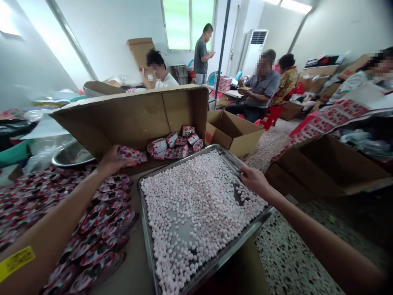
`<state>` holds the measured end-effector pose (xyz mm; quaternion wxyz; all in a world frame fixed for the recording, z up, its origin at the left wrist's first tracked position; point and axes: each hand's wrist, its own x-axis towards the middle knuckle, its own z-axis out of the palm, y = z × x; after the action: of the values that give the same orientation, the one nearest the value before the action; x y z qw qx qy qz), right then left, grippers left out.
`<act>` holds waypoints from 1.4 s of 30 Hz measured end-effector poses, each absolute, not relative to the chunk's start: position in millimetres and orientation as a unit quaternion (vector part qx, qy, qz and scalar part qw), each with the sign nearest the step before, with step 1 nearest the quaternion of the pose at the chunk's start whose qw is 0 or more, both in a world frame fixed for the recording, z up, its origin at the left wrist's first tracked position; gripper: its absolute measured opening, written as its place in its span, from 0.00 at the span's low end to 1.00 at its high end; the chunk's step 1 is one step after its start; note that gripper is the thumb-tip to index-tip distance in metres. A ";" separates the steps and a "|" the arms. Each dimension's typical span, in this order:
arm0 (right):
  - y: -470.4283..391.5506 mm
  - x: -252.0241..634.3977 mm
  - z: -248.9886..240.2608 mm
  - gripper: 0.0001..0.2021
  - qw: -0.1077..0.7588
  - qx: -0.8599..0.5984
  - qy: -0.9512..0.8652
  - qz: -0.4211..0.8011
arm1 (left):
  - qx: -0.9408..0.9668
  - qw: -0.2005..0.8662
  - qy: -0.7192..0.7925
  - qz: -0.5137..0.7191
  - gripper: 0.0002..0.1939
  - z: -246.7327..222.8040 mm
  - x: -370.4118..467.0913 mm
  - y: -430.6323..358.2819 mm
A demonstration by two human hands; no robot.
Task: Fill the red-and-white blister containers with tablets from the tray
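My left hand [111,160] is closed around a red-and-white printed packet [132,155], held at the front of a large cardboard box [138,110]. Several similar packets [176,145] lie inside that box. To its front stands a shallow metal tray [146,229] spread with many small, pale pink-white candy-like pieces [196,196]. My right hand [253,180] is closed at the tray's right rim, its fingertips partly hidden. Rows of open, printed pouches [101,217] with dark openings stand to the left of the tray, below my left forearm.
A metal bowl [72,155] sits behind the pouches. An open carton [235,131] stands beyond the tray, and another cardboard box [334,168] is at the right. Several people sit or stand further back. Speckled floor [285,246] shows at the lower right.
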<state>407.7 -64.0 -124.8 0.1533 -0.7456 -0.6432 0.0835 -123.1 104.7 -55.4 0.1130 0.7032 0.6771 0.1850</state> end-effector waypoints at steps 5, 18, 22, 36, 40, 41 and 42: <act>-5.5 401.3 -109.6 0.13 -0.023 -0.666 -0.738 -0.106 | 0.739 0.148 0.596 0.275 0.31 -68.4 -52.3 37.1; 61.1 370.2 -134.5 0.16 -0.095 -0.421 -0.893 -0.132 | 0.692 0.044 0.685 0.222 0.28 -145.9 -13.0 4.9; 66.0 364.3 -132.3 0.16 -0.099 -0.396 -0.905 -0.119 | 0.631 0.044 0.721 0.281 0.27 -160.1 8.8 -1.0; -33.8 341.7 -119.8 0.13 -0.043 -0.396 -0.908 -0.127 | 0.574 0.185 0.704 0.376 0.28 -141.7 61.3 -42.9; -67.0 373.1 -111.4 0.15 -0.073 -0.513 -0.846 -0.125 | 0.606 0.089 0.711 0.345 0.28 -127.2 22.6 -31.4; -73.9 381.7 -111.2 0.15 -0.086 -0.541 -0.829 -0.115 | 0.603 0.086 0.722 0.329 0.28 -129.3 17.4 -28.5; -80.6 389.1 -111.9 0.14 -0.096 -0.567 -0.811 -0.101 | 0.596 0.094 0.731 0.320 0.28 -133.6 15.9 -27.1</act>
<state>389.1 -80.6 -111.9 -0.0963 -0.5675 -0.8114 -0.1013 15.9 -27.1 -133.6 0.0940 0.5960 0.7306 0.3198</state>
